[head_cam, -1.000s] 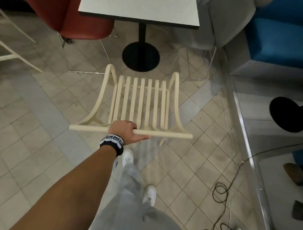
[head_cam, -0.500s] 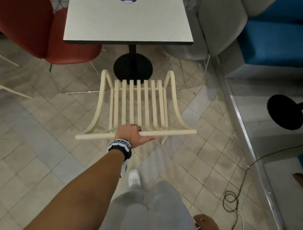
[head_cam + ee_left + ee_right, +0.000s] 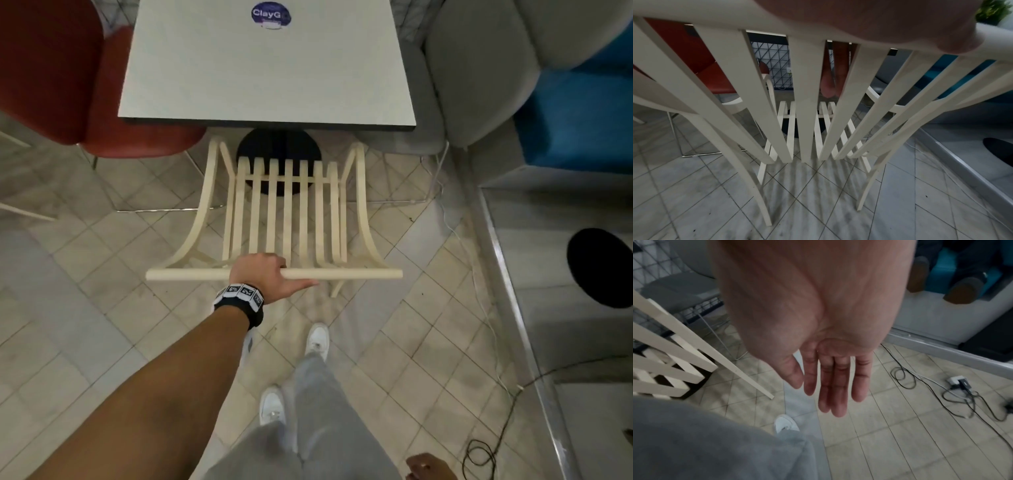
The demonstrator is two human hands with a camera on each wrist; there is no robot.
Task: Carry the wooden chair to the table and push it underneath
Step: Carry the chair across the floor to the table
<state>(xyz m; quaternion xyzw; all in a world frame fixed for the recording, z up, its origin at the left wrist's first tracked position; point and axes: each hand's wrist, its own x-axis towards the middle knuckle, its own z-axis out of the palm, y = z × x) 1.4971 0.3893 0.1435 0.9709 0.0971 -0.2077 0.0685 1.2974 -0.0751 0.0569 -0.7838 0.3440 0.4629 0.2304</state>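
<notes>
Left arm reaches in from the lower left of the head view, straight toward frame centre, and the left hand (image 3: 265, 277) grips the top rail of the wooden chair (image 3: 287, 219), knuckles up, fingers curled over the far side, thumb stretched rightward along the rail's near edge. In the left wrist view the palm covers the top of the frame and fingers (image 3: 830, 73) show between the back slats. The right hand (image 3: 824, 353) hangs slack beside the grey trouser leg, palm facing the camera, fingers straight and together, holding nothing; in the head view only a sliver of it shows at the bottom edge, right of centre.

The chair sits mid-frame in the head view, back rail nearest the camera, its front just below the near edge of the table (image 3: 267, 68), with the black round table base (image 3: 279, 150) visible through the front slats. Whether its legs touch the tiled floor (image 3: 85, 274) is unclear.

Compared with half a second ago, the table fills more of the upper frame and its purple sticker (image 3: 270, 15) is now fully in sight. The chair's front has closed up to the table edge, overlapping more of the base. The red chair (image 3: 51, 68) at upper left and the grey chair (image 3: 479, 68) at upper right loom larger. The grip on the rail is unchanged, and one white shoe (image 3: 318, 341) is stepping ahead
</notes>
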